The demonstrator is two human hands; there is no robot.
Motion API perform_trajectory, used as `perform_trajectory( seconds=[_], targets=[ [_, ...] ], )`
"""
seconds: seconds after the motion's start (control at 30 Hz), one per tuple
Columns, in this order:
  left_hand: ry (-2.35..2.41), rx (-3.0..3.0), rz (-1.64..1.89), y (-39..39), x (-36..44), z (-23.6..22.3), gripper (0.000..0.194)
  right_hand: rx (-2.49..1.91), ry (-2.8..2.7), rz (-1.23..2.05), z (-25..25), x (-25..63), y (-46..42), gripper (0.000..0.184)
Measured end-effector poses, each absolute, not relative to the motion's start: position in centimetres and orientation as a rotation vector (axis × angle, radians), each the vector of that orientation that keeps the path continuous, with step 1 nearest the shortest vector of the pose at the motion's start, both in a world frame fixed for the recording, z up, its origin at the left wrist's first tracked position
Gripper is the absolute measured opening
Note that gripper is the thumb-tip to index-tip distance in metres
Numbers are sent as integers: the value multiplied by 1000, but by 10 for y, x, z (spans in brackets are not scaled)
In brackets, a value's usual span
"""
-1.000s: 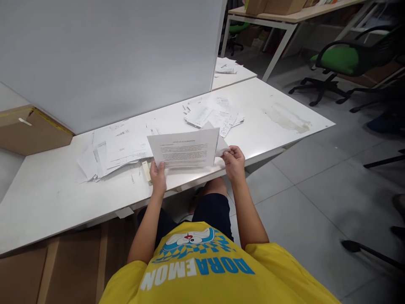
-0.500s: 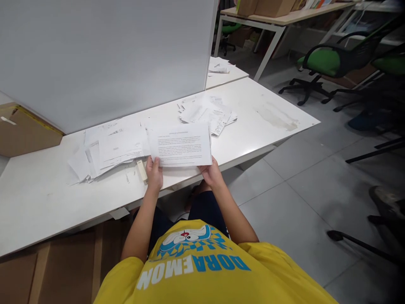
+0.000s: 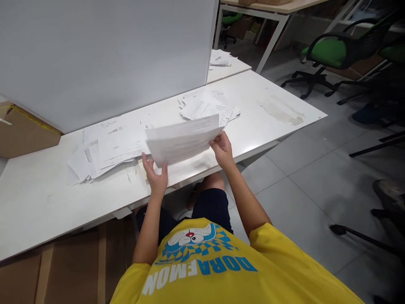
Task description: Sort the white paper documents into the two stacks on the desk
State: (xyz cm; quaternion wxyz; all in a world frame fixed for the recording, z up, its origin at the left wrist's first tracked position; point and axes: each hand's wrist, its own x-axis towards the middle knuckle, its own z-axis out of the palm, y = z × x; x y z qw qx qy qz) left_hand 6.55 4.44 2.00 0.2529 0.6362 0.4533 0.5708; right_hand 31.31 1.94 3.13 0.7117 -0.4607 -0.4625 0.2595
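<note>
I'm seeing both hands up over the near edge of the white table (image 3: 41, 198), working one printed sheet (image 3: 182, 139) that is hanging in the air, tilted nearly flat with its far edge raised, blurred so I can't read the text. The right hand (image 3: 222, 148) is pinching the sheet's right edge, fingers closed on the paper. The left hand (image 3: 155, 174) is sitting under the sheet's lower left corner with fingers spread open and palm up; I can't tell whether it is actually gripping or only touching the paper. The sheet is floating between two heaps: a loose spread of papers (image 3: 104, 150) lying on the table to its left, just beside the left hand, and a smaller messy stack of slips (image 3: 207, 105) lying farther back on the right. A small cream-coloured object (image 3: 142, 169) is lying on the table right by the left hand, mostly hidden. A big grey divider panel (image 3: 104, 55) is standing along the far side of the table. A green office chair (image 3: 329, 52) is standing well apart on the tiled floor at right, and brown cardboard (image 3: 22, 135) is showing at far left
</note>
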Motion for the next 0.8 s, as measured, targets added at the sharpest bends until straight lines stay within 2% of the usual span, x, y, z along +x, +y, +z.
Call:
perform_trajectory(
  seconds=[0.1, 0.2, 0.3, 0.47, 0.63, 0.8],
  targets=[
    [1134, 1814, 1594, 42, 61, 23, 88, -1030, -1077, 525, 22, 306, 13, 24],
    [989, 1831, 1565, 43, 62, 19, 76, -1073, -1100, 613, 6, 302, 8, 34],
    [1044, 1785, 1544, 42, 66, 11, 61, -1250, -1099, 672, -3, 303, 3, 36],
    [1230, 1600, 1562, 12, 61, 20, 44, -1367, -1104, 737, 15, 312, -22, 41],
    [1369, 1683, 1247, -19, 30, 46, 54, -1428, -1134, 1150, 25, 320, -45, 38],
    [1576, 2086, 996, 7, 1, 37, 54, -1448, -870, 1162, 13, 317, -43, 39]
  ],
)
